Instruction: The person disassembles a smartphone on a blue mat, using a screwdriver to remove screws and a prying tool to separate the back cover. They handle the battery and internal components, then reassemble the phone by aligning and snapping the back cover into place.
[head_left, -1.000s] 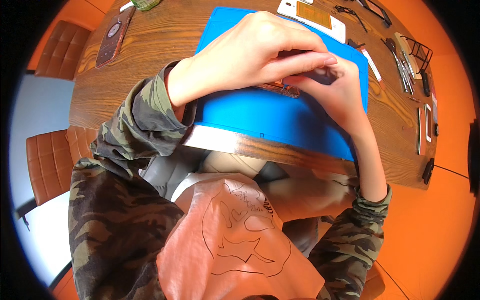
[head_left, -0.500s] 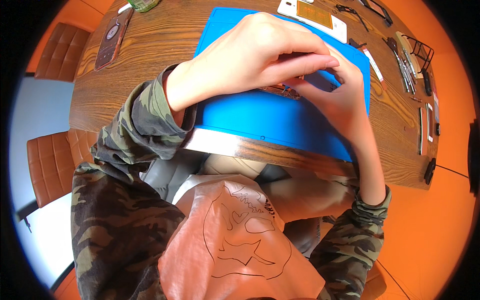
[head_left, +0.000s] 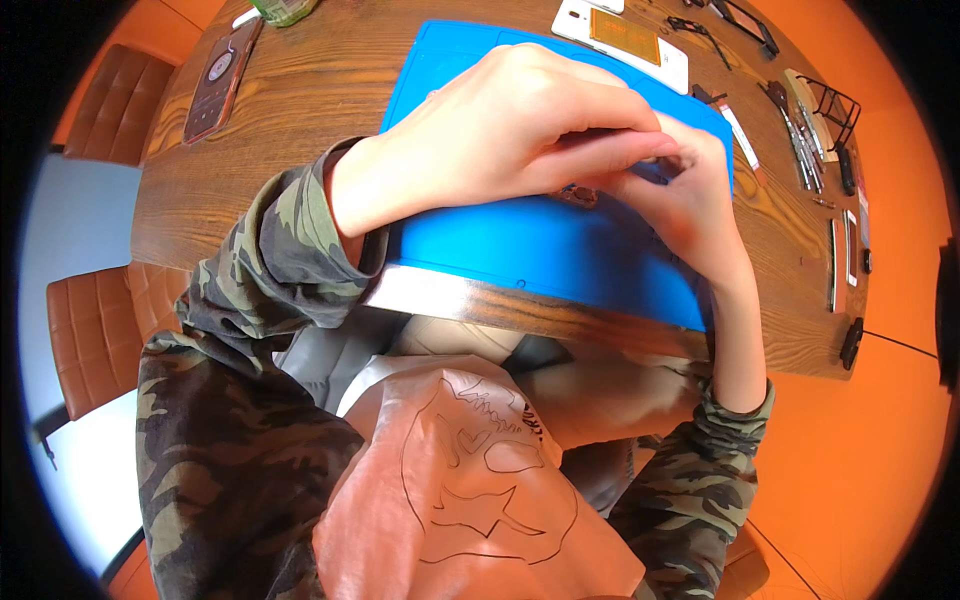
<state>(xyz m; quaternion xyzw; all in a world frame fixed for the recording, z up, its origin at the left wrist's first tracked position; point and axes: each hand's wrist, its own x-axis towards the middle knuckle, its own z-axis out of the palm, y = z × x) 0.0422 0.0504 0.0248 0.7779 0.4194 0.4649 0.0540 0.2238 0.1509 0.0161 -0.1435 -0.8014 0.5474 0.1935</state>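
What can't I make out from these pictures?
All in the head view:
Small reddish item: mostly hidden behind the left hand.
Right hand: its fingertips lie behind the left hand.
Green object: cut off by the top edge.
Slim tools at right: too small to identify.

Wooden table [head_left: 320, 110] with dark grain; bright glare whitens part of its near edge. At left, two brown chairs, upper [head_left: 118, 105] and lower [head_left: 92, 342], with square stitching, beside a pale, strongly lit surface [head_left: 90, 470]. At right, orange floor [head_left: 840, 480] crossed by thin dark seams.
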